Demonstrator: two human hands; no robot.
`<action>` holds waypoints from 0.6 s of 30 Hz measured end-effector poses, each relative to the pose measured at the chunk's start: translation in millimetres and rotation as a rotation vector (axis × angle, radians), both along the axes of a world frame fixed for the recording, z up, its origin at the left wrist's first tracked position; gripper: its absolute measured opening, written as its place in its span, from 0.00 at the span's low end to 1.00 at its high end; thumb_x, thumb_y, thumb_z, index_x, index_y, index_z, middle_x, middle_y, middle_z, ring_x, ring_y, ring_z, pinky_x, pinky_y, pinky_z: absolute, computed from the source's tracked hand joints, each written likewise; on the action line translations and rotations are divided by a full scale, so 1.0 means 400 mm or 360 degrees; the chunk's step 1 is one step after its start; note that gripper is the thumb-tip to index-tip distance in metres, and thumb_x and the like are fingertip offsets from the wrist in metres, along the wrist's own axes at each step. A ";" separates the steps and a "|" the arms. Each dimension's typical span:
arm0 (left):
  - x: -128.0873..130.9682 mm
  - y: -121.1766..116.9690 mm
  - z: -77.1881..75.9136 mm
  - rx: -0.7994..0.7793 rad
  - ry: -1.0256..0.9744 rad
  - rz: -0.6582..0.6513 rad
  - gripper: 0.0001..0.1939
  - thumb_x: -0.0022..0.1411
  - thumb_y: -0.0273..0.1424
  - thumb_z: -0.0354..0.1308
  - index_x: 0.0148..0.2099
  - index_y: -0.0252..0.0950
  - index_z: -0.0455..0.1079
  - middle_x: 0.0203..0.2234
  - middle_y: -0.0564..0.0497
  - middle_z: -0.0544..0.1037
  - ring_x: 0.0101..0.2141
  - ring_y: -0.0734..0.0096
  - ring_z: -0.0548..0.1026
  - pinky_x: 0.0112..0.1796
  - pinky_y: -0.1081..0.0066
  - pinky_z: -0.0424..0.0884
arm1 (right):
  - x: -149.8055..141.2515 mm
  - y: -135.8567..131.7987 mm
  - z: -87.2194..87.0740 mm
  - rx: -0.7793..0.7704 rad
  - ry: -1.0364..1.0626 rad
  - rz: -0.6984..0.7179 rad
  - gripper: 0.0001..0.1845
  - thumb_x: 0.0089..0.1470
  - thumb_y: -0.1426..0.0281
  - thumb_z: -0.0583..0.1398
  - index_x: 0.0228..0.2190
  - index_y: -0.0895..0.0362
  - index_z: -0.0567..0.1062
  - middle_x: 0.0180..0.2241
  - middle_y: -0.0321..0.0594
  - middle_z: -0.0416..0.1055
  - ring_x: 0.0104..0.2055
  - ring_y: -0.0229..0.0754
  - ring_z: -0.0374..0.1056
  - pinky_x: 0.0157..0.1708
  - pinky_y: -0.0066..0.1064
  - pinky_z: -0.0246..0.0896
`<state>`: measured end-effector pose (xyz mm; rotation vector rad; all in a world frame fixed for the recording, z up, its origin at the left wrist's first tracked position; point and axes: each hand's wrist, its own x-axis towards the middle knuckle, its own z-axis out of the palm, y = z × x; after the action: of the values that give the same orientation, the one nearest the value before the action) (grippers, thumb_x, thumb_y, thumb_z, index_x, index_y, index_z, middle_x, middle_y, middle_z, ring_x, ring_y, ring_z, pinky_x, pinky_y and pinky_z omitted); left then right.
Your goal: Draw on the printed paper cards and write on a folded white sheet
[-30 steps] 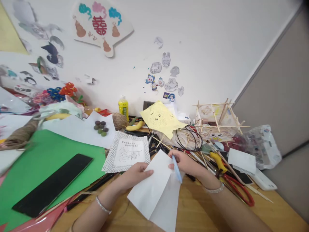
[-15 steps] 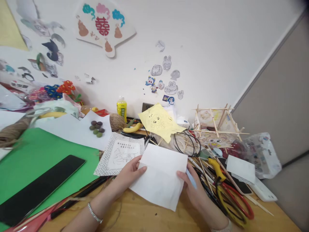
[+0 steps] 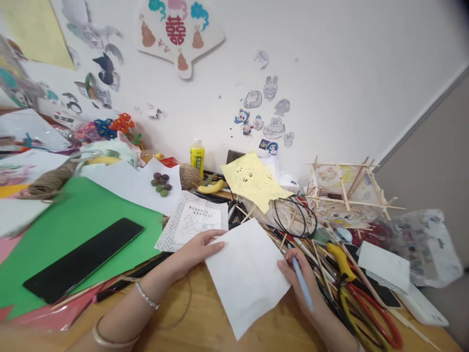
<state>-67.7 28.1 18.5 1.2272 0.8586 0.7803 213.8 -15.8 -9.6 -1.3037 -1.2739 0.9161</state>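
A white sheet of paper [image 3: 245, 274] lies flat on the wooden table [image 3: 198, 327] in front of me. My left hand [image 3: 194, 252] rests on its left edge with the fingers stretched out, pressing it down. My right hand [image 3: 298, 274] sits at the sheet's right edge, closed around a light blue pen [image 3: 302, 283] whose tip points toward the paper. A patterned card with a line drawing [image 3: 196, 226] lies just beyond my left hand.
A green sheet [image 3: 73, 225] with a black phone [image 3: 84, 259] on it lies at left. A heap of sticks, cables, red-handled scissors [image 3: 370, 313] and a yellow tool [image 3: 342, 259] crowds the right. A yellow drawing [image 3: 252, 181], bottle [image 3: 197, 155] and stick lantern [image 3: 348, 190] stand behind.
The white sheet, held up and folded a second ago, now lies unfolded and flat on the table. My left hand presses its edge and my right hand brought the pen to its right side.
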 end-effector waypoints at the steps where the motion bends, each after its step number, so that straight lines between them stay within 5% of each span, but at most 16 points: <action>1: 0.000 0.000 -0.001 -0.0021 -0.0025 -0.0018 0.29 0.55 0.44 0.63 0.55 0.35 0.67 0.45 0.43 0.77 0.44 0.54 0.76 0.40 0.63 0.73 | 0.004 0.001 -0.003 0.0033 -0.0020 -0.0063 0.19 0.45 0.57 0.65 0.26 0.52 0.62 0.22 0.29 0.51 0.22 0.37 0.49 0.22 0.28 0.46; 5: 0.012 0.002 -0.013 0.0014 -0.0074 -0.0035 0.27 0.51 0.41 0.67 0.50 0.34 0.69 0.42 0.42 0.79 0.44 0.51 0.76 0.41 0.58 0.73 | 0.014 -0.001 -0.007 0.0124 -0.0137 -0.0203 0.18 0.44 0.55 0.65 0.25 0.51 0.63 0.22 0.30 0.53 0.22 0.39 0.51 0.22 0.29 0.49; 10: 0.025 0.017 -0.043 0.0179 0.0014 0.0221 0.22 0.50 0.41 0.67 0.44 0.34 0.70 0.38 0.46 0.79 0.43 0.52 0.75 0.44 0.59 0.70 | 0.006 -0.014 -0.001 0.0098 -0.0217 -0.0259 0.18 0.41 0.53 0.65 0.23 0.51 0.65 0.18 0.30 0.53 0.20 0.39 0.51 0.20 0.29 0.48; 18: 0.016 0.019 -0.028 0.0282 0.0084 0.0265 0.20 0.51 0.43 0.66 0.40 0.35 0.71 0.35 0.47 0.79 0.41 0.52 0.76 0.42 0.60 0.70 | 0.007 -0.015 -0.013 0.0090 -0.0129 -0.0157 0.15 0.42 0.58 0.66 0.26 0.51 0.67 0.20 0.29 0.55 0.20 0.38 0.53 0.20 0.29 0.51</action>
<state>-61.2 35.8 7.2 1.3487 0.9599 0.9784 216.4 -21.6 -14.8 -1.3583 -1.2767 0.7599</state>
